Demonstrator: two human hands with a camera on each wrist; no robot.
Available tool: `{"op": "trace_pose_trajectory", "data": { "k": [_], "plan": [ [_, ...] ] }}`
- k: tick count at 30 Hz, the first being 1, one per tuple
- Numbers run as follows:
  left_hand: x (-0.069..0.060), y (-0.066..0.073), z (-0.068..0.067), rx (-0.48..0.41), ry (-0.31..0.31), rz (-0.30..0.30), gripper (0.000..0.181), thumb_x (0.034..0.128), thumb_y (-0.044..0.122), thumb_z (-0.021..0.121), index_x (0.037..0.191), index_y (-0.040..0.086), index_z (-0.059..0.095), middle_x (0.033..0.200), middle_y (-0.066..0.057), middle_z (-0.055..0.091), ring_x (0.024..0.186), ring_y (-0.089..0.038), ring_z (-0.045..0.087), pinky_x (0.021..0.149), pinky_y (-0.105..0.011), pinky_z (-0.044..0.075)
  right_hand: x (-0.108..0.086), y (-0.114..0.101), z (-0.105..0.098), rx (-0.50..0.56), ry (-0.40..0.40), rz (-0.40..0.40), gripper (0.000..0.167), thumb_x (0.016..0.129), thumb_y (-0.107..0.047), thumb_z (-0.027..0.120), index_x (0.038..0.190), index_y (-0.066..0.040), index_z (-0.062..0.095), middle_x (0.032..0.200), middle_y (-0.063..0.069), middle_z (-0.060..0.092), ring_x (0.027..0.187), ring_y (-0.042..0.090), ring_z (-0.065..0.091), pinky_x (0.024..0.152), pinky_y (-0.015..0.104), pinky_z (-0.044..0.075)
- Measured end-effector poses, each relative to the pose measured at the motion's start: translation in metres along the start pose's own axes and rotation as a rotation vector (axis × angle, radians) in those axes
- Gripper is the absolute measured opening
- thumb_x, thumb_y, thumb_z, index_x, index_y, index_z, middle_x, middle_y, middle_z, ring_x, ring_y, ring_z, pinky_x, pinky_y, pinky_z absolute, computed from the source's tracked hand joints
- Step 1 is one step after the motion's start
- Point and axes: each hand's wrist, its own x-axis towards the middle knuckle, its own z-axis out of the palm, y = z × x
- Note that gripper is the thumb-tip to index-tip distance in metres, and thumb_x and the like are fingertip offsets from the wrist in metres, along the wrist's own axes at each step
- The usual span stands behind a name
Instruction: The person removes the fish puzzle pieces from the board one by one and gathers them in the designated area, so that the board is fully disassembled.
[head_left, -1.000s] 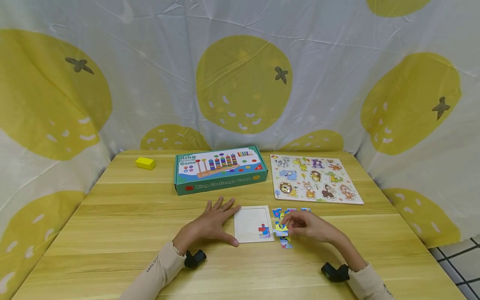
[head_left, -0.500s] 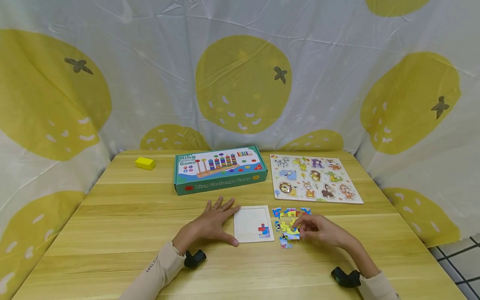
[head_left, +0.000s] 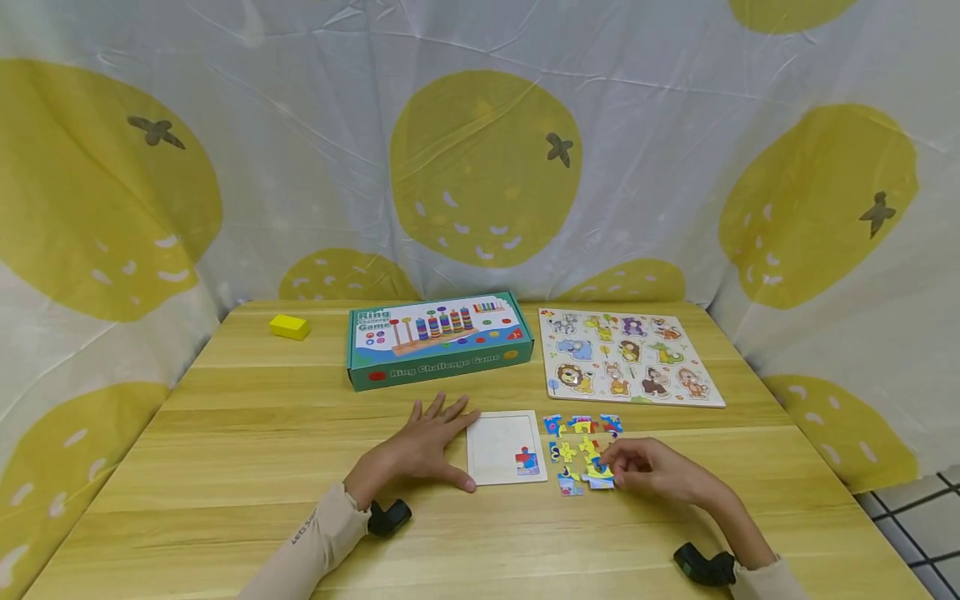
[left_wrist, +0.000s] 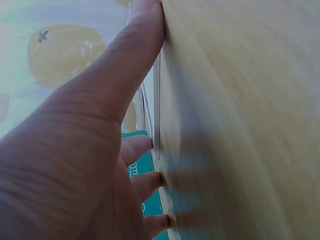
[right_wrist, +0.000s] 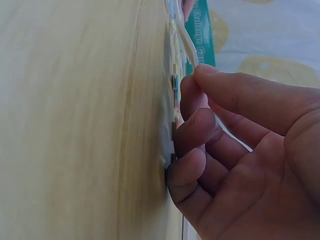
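A square wooden puzzle tray [head_left: 503, 481] lies flat near the middle of the table, with one red and blue puzzle piece [head_left: 527, 463] in its lower right corner. My left hand [head_left: 420, 454] is spread, thumb and index finger touching the tray's left side. Right of the tray lie several loose jigsaw pieces [head_left: 567, 452], yellow and blue. Between thumb and index finger my right hand [head_left: 660, 471] pinches a blue, yellow and white puzzle piece [head_left: 598, 479]. In the right wrist view this piece [right_wrist: 187, 40] is seen edge-on, tilted above the others.
Behind the tray stands a green Ring Challenge Game box [head_left: 442, 342]. An animal peg board [head_left: 632, 358] lies at the back right. A yellow block [head_left: 289, 326] sits at the back left. A patterned cloth [head_left: 480, 167] hangs behind the table.
My right hand has moved right and slightly nearer with the pinched piece, away from the tray, uncovering more loose pieces. My left hand stays in place on the tray.
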Motion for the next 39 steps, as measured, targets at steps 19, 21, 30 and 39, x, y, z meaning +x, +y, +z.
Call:
{"op": "trace_pose_trajectory", "data": {
  "k": [19,21,30,39],
  "plan": [
    [-0.0005,0.0006,-0.0001,0.005,0.005,0.005,0.106,0.0683,0.064,0.074,0.153,0.022,0.026,0.161,-0.005,0.011,0.146,-0.040,-0.003,0.110,-0.066,-0.008,-0.0030,-0.0024,0.0009,0.030,-0.022,-0.024,0.020,0.095,-0.002,0.056,0.113,0.005,0.061,0.082,0.015,0.059,0.070,0.002,0.051,0.058,0.020,0.044],
    [-0.0004,0.0003,0.0002,0.005,0.005,0.004,0.106,0.0682,0.064,0.075,0.153,0.022,0.027,0.161,-0.005,0.011,0.146,-0.040,-0.003,0.110,-0.066,-0.008,-0.0031,-0.0029,0.0010,0.027,-0.023,-0.026,0.020,0.095,-0.002,0.056,0.113,0.005,0.061,0.081,0.017,0.059,0.070,0.002,0.051,0.056,0.020,0.043],
    [-0.0006,-0.0003,0.0012,0.001,0.003,0.008,0.106,0.0680,0.065,0.074,0.153,0.022,0.027,0.161,-0.005,0.011,0.146,-0.040,-0.004,0.110,-0.065,-0.008,-0.0031,-0.0008,0.0011,0.012,-0.018,-0.021,0.021,0.094,-0.002,0.056,0.113,0.005,0.062,0.080,0.015,0.060,0.068,0.000,0.050,0.054,0.019,0.040],
    [-0.0007,-0.0003,0.0003,-0.002,0.006,0.009,0.106,0.0682,0.065,0.074,0.153,0.022,0.027,0.161,-0.005,0.011,0.146,-0.040,-0.004,0.111,-0.065,-0.007,-0.0025,-0.0007,0.0012,0.013,-0.011,-0.030,0.020,0.094,-0.002,0.057,0.112,0.004,0.061,0.079,0.018,0.058,0.066,0.001,0.048,0.052,0.020,0.040]
  ]
}}
